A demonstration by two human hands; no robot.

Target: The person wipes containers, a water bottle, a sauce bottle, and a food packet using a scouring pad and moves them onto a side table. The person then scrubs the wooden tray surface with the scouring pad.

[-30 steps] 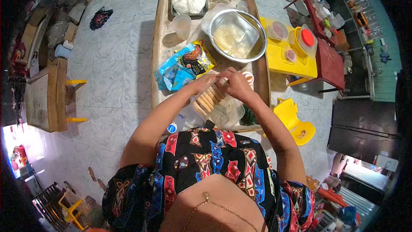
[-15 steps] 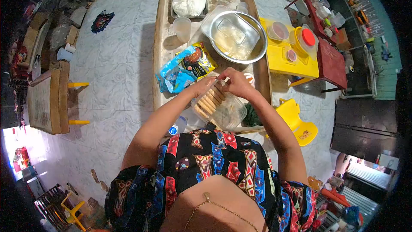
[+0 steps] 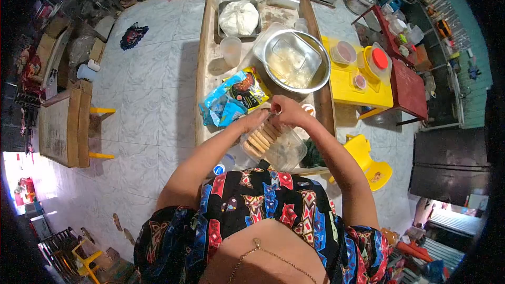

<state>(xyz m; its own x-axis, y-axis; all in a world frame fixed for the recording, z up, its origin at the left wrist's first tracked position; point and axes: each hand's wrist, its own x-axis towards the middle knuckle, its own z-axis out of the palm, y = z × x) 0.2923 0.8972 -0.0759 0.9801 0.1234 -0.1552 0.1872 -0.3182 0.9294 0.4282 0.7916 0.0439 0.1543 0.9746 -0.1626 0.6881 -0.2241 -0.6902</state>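
A clear plastic container sits near my body at the near end of the tray-like table. Tan finger-shaped pieces of food lie in a row along its left side. My left hand is closed at the container's far left edge, beside the row. Just right of it, the fingers of my right hand are bent in a pinch at the far end of the row. What they pinch is hidden. Beyond my left hand lie a blue plastic bag and a black-and-yellow food packet.
Past my right hand stands a steel bowl with a clear container in it. A plastic cup and a pan holding a white bag-like bundle are farther back. A yellow table with tubs and a yellow chair stand right.
The whole view has shifted slightly, so the table and its things appear lower and farther right. Both hands stay at the container's far edge; the right-hand fingers have bent slightly more.
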